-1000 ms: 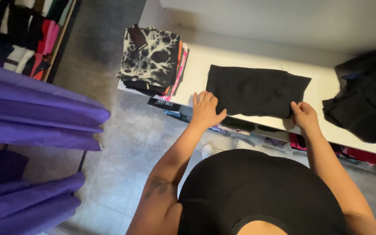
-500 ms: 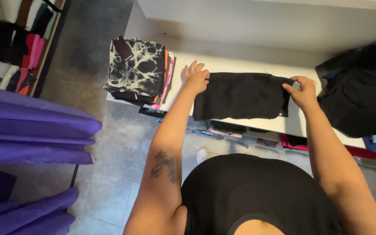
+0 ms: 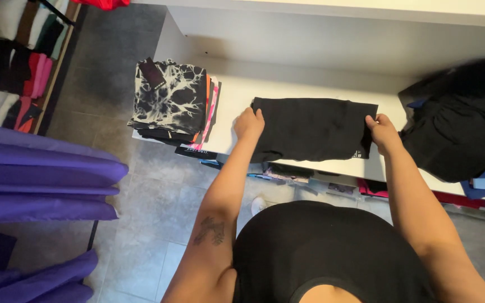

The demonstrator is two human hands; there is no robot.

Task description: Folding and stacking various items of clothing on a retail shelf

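White counter [image 3: 242, 92] runs across the top of the view, a shelf wall behind it. Purple fabric [image 3: 40, 179] hangs in folds at the left, over a grey tile floor [image 3: 141, 185]. At the right end of the counter sits a loose heap of black clothing [image 3: 456, 129], unfolded.

Black folded garment [image 3: 312, 129] lies flat on the counter, mid-span, squared into a rectangle with its near edge close to the counter's front lip. Just left of it, apart, stands a stack of folded tops [image 3: 169, 104], black-and-white tie-dye on top with a dark tag, orange and pink edges showing beneath.

Left hand [image 3: 249, 123] grips the garment's left edge, fingers curled closed over the fabric. Right hand [image 3: 383, 133] pinches the right edge near the lower corner, likewise closed on the cloth.

Judgement: to do the fold well, keep equal tension on both edges, hold the sides parallel, and smooth the middle flat before letting go, so that no crease sets and the corners stay square.
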